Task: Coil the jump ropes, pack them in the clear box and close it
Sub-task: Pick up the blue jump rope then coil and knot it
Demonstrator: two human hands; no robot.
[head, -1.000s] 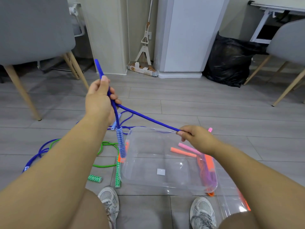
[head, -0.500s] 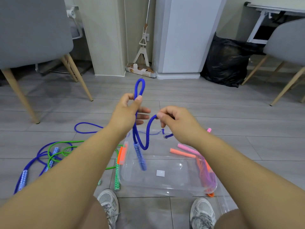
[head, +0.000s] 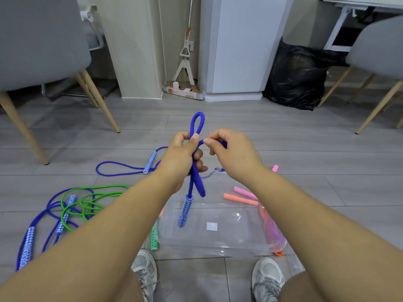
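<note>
Blue jump rope [head: 197,125]: held in the air above the far-left part of the clear box [head: 239,238], folded into lengths. One loop stands up above the left hand [head: 181,158], a second loop hangs below it, and one patterned blue-and-white handle [head: 185,211] dangles over the box. Left hand's fingers are curled round the bundled strands, thumb pressed on top. Right hand [head: 231,153], just beside it, pinches a strand between thumb and forefinger. The rest of this rope trails to the floor on the left, its other handle [head: 150,162] lying on the boards. Clear box sits open on the floor in front of the person's grey shoes [head: 144,271]. Pink and orange ropes [head: 272,232] are at its right end, their handles [head: 237,199] poking out over the far rim. A green handle [head: 154,238] lies against the box's left side. Further left: green rope [head: 91,199] tangled with another blue rope [head: 28,247]. Beyond: grey chairs [head: 39,40], a mop [head: 185,62], a black bag [head: 298,77].
</note>
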